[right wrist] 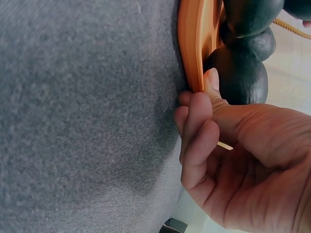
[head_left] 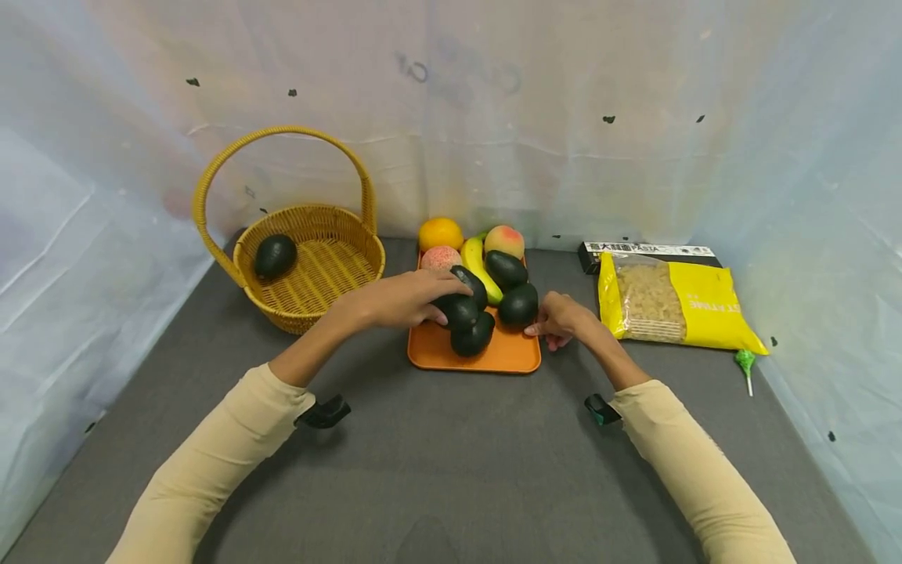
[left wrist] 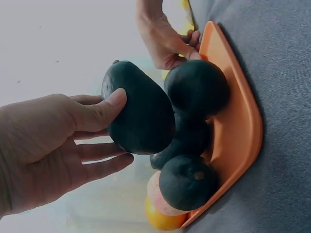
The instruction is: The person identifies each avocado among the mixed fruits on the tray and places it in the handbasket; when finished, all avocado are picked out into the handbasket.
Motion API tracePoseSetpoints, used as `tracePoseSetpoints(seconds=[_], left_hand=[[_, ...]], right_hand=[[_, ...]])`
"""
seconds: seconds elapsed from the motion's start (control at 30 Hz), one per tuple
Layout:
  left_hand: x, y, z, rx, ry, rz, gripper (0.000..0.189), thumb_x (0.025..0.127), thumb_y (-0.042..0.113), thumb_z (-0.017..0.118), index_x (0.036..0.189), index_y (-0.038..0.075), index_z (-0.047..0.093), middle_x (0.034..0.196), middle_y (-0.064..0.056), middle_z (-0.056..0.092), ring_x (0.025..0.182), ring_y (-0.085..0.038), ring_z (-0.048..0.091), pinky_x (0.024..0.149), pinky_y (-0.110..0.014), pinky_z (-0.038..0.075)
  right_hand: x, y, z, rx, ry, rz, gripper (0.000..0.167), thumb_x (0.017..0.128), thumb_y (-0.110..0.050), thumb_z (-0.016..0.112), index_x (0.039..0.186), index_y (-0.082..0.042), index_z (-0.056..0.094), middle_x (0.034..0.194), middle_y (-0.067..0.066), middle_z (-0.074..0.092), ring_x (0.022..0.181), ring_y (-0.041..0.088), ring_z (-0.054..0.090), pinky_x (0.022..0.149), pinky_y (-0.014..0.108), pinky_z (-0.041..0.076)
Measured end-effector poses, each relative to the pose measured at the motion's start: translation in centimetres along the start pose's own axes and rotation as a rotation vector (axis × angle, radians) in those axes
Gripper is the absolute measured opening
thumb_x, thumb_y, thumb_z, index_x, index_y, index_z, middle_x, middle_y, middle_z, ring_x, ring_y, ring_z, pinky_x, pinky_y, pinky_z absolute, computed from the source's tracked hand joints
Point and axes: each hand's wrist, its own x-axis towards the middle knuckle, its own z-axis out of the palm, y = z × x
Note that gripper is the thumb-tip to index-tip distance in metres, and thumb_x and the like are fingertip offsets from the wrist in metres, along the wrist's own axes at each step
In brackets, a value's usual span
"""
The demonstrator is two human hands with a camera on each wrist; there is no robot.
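Left grip [head_left: 398, 300]: spread avocado-wide, thumb one side, fingers the other, holding an avocado [left wrist: 143, 114] over the orange tray [head_left: 510, 356]; fat thing, so I reckon it needs the width.
Right grip [head_left: 564, 317]: pinching the tray rim, thumb inside, probably so it won't slide on the counter [head_left: 451, 439].
Tray pile: more avocados [head_left: 517, 304] by the banana [head_left: 478, 270], likely propping each other.
Basket [head_left: 324, 278]: one avocado inside, near the wall.

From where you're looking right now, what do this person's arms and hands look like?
The left sleeve and right sleeve are plain cream, ending short of the hands. Small black devices show near the sleeve ends, one on the left, one on the right. The left hand and right hand are bare, without gloves.
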Motion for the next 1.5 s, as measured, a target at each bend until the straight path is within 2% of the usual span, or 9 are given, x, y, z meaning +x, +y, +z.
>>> tracePoseSetpoints(seconds=[0.27, 0.47, 0.57, 0.77, 0.97, 1.1, 1.2, 1.3, 1.5], left_hand=[[-0.4, -0.3, -0.9, 0.003, 0.053, -0.017, 0.05, 0.099, 0.019, 0.072, 0.146, 0.01, 0.058, 0.143, -0.012, 0.065, 0.123, -0.027, 0.065, 0.107, -0.046, 0.053], [-1.0, -0.7, -1.9, 0.038, 0.11, -0.046, 0.052, 0.098, 0.023, 0.074, 0.145, 0.007, 0.059, 0.143, -0.014, 0.064, 0.13, -0.032, 0.063, 0.11, -0.049, 0.051], [-1.4, -1.0, -2.4, 0.053, 0.139, -0.091, 0.05, 0.098, 0.026, 0.074, 0.142, 0.007, 0.061, 0.139, -0.014, 0.066, 0.128, -0.032, 0.063, 0.11, -0.049, 0.051], [-2.8, -1.7, -3.4, 0.046, 0.208, -0.226, 0.05, 0.097, 0.029, 0.076, 0.14, 0.006, 0.063, 0.128, -0.013, 0.07, 0.113, -0.029, 0.066, 0.1, -0.047, 0.053], [-3.9, -2.3, -5.0, 0.036, 0.284, -0.293, 0.05, 0.095, 0.028, 0.079, 0.135, 0.001, 0.066, 0.127, -0.02, 0.072, 0.113, -0.035, 0.07, 0.098, -0.05, 0.057], [-4.7, -2.6, -6.1, 0.027, 0.339, -0.392, 0.047, 0.094, 0.027, 0.08, 0.13, 0.0, 0.068, 0.123, -0.022, 0.074, 0.113, -0.037, 0.07, 0.098, -0.052, 0.057], [-5.3, -2.9, -6.8, 0.02, 0.35, -0.464, 0.049, 0.094, 0.028, 0.081, 0.132, 0.0, 0.067, 0.127, -0.023, 0.072, 0.117, -0.04, 0.068, 0.1, -0.055, 0.055], [-5.8, -3.2, -7.4, 0.02, 0.342, -0.509, 0.052, 0.093, 0.028, 0.081, 0.135, 0.0, 0.065, 0.131, -0.025, 0.07, 0.12, -0.042, 0.066, 0.101, -0.056, 0.054], [-6.2, -4.2, -8.1, 0.065, 0.337, -0.579, 0.047, 0.091, 0.027, 0.083, 0.127, 0.001, 0.068, 0.128, -0.026, 0.069, 0.113, -0.041, 0.066, 0.096, -0.054, 0.054]], right_hand=[[0.0, -0.1, -0.1, -0.007, 0.002, 0.002, 0.031, 0.097, -0.027, 0.075, 0.087, 0.003, 0.075, 0.061, 0.009, 0.07, 0.054, 0.013, 0.068, 0.06, 0.032, 0.064], [0.1, 0.1, 0.0, -0.007, 0.005, 0.0, 0.032, 0.097, -0.028, 0.075, 0.086, 0.003, 0.076, 0.061, 0.01, 0.07, 0.054, 0.013, 0.068, 0.06, 0.032, 0.063], [0.2, 0.1, 0.0, -0.005, 0.008, -0.001, 0.032, 0.097, -0.027, 0.076, 0.086, 0.003, 0.076, 0.061, 0.01, 0.07, 0.053, 0.013, 0.068, 0.059, 0.032, 0.063], [0.3, -0.1, 0.3, -0.023, 0.012, -0.016, 0.032, 0.097, -0.029, 0.076, 0.085, 0.001, 0.076, 0.06, 0.009, 0.07, 0.053, 0.013, 0.067, 0.058, 0.03, 0.062], [0.0, -0.1, 0.2, -0.012, 0.005, 0.011, 0.033, 0.097, -0.027, 0.075, 0.084, 0.003, 0.075, 0.061, 0.009, 0.069, 0.053, 0.013, 0.067, 0.059, 0.032, 0.063], [0.0, 0.0, 0.2, -0.007, 0.01, 0.001, 0.034, 0.097, -0.027, 0.075, 0.083, 0.003, 0.074, 0.061, 0.01, 0.07, 0.053, 0.013, 0.068, 0.059, 0.032, 0.063], [0.0, 0.0, 0.2, -0.007, 0.005, -0.007, 0.033, 0.097, -0.027, 0.076, 0.083, 0.003, 0.074, 0.061, 0.01, 0.07, 0.054, 0.013, 0.068, 0.06, 0.032, 0.063], [-0.1, 0.0, 0.2, -0.014, 0.003, -0.008, 0.033, 0.097, -0.027, 0.075, 0.083, 0.002, 0.075, 0.061, 0.01, 0.07, 0.053, 0.013, 0.067, 0.059, 0.032, 0.063], [-0.2, 0.3, 0.0, -0.001, 0.004, -0.022, 0.033, 0.098, -0.027, 0.075, 0.082, 0.002, 0.077, 0.06, 0.01, 0.07, 0.053, 0.013, 0.067, 0.059, 0.032, 0.063]])
